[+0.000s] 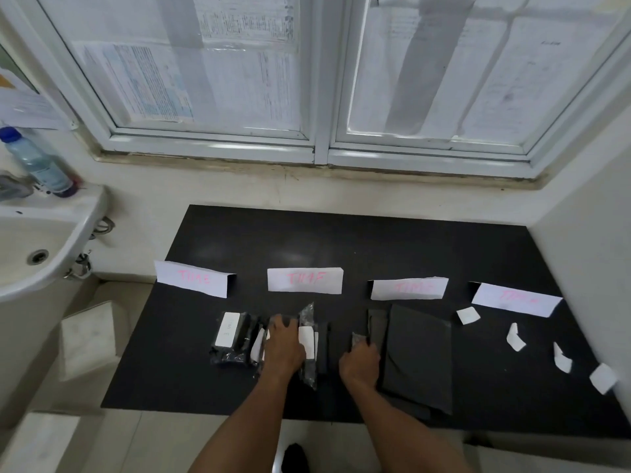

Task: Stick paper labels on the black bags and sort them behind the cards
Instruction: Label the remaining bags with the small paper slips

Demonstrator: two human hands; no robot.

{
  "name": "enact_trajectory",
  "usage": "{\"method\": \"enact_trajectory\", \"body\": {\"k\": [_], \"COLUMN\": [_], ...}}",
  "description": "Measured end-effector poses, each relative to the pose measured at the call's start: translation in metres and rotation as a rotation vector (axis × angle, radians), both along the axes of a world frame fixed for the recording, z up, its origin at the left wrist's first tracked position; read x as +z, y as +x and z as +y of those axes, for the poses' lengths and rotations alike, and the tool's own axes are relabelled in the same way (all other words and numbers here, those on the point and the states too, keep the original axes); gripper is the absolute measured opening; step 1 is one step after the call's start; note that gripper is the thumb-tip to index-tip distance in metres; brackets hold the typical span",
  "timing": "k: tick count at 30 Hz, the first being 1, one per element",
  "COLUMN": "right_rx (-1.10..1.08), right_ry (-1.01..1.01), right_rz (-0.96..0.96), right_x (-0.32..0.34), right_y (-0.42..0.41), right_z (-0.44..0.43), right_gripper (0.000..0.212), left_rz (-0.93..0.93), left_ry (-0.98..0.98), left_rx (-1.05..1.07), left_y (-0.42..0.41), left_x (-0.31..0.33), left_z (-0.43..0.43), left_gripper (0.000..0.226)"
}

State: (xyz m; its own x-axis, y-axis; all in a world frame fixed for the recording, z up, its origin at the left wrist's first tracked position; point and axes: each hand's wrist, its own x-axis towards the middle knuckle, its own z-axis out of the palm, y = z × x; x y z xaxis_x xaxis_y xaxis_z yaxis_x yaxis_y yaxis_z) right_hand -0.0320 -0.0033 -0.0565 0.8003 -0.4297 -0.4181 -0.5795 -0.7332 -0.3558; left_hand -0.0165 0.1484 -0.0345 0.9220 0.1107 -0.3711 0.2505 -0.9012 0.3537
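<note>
Currently, the task stands partly done. Four folded white cards stand in a row across the black table, each marked in pink, though the writing is too blurred to read with confidence. No bag shows behind any card, so sorting appears not yet started. Labelling is under way. A cluster of labelled bags lies in front of the two left cards, and at least three white labels show on it. A stack of flat bags with no label showing lies in front of the third card. Four loose labels lie apart from one another on the right side of the table, near the fourth card, and some are curled at the edges. The left hand rests on the cluster with its fingers reaching forward over a bag and pressing it down beside a white label. The right hand lies just left of the stack, fingers curled round a small bag whose crinkled end projects past the knuckles. The clustered bags are narrow, glossy black film, visibly wrinkled. The stacked ones look matte and smooth. Remaining, by this judgement: label the stack, then place every bag behind its card.
</note>
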Motion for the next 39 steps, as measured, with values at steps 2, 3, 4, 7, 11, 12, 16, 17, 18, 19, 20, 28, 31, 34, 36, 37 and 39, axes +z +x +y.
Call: {"method": "enact_trajectory", "body": {"k": [2,3,4,7,11,12,16,17,18,19,20,28,31,34,36,37,39], "right_rx": [0.021,0.059,0.107,0.258,0.204,0.139,-0.025,-0.053,-0.088,-0.125,-0.15,-0.19,-0.178,-0.267,-0.337,-0.361,-0.38], "right_ry": [-0.005,-0.026,-0.052,-0.115,0.017,0.089,0.278,0.293,0.31,0.317,0.32,0.281,0.315,0.305,0.254,0.236,0.216], "right_rz": [0.02,0.028,0.036,0.04,-0.004,-0.044,-0.289,-0.325,-0.36,-0.386,-0.411,-0.441,-0.4,-0.387,-0.343,-0.307,-0.238], "right_x": [-0.002,-0.002,-0.001,-0.004,-0.001,0.003,0.025,0.031,0.037,0.043,0.048,0.06,0.058,0.05,0.043,0.039,0.029], "right_y": [-0.002,-0.005,-0.007,-0.011,-0.013,-0.015,-0.013,-0.011,-0.007,-0.004,-0.001,-0.007,-0.012,-0.01,-0.004,0.002,0.017], "right_z": [0.0,0.001,0.002,0.001,-0.01,-0.014,-0.042,-0.054,-0.068,-0.086,-0.096,-0.251,-0.299,-0.344,-0.368,-0.38,-0.4], "right_gripper": [0.042,0.044,0.045,0.038,0.025,0.025,0.027,0.026,0.025,0.025,0.026,0.027,0.035,0.03,0.025,0.023,0.021], "left_rz": [0.021,0.03,0.032,0.014,-0.027,-0.044,-0.057,-0.039,-0.016,0.011,0.053,0.377,0.406,0.405,0.416,0.425,0.419], "left_ry": [0.004,0.002,-0.003,-0.019,-0.034,-0.061,-0.275,-0.353,-0.431,-0.504,-0.569,-0.89,-0.929,-0.949,-0.941,-0.942,-0.927], "left_rx": [-0.017,-0.023,-0.027,-0.028,-0.028,-0.024,-0.032,-0.005,0.023,0.053,0.089,0.179,0.263,0.346,0.346,0.357,0.392], "left_y": [0.002,0.002,0.003,0.003,0.005,0.007,0.021,0.025,0.028,0.031,0.034,0.037,0.039,0.047,0.053,0.057,0.063], "left_x": [0.002,0.004,0.004,0.005,0.01,0.011,0.02,0.024,0.029,0.032,0.035,0.043,0.042,0.033,0.028,0.025,0.019], "left_z": [-0.007,-0.009,-0.011,-0.013,-0.02,-0.024,-0.063,-0.079,-0.098,-0.118,-0.131,-0.303,-0.35,-0.389,-0.404,-0.412,-0.422], "left_gripper": [0.055,0.055,0.055,0.057,0.057,0.055,0.038,0.036,0.036,0.035,0.035,0.008,0.014,0.017,0.015,0.013,0.013]}}
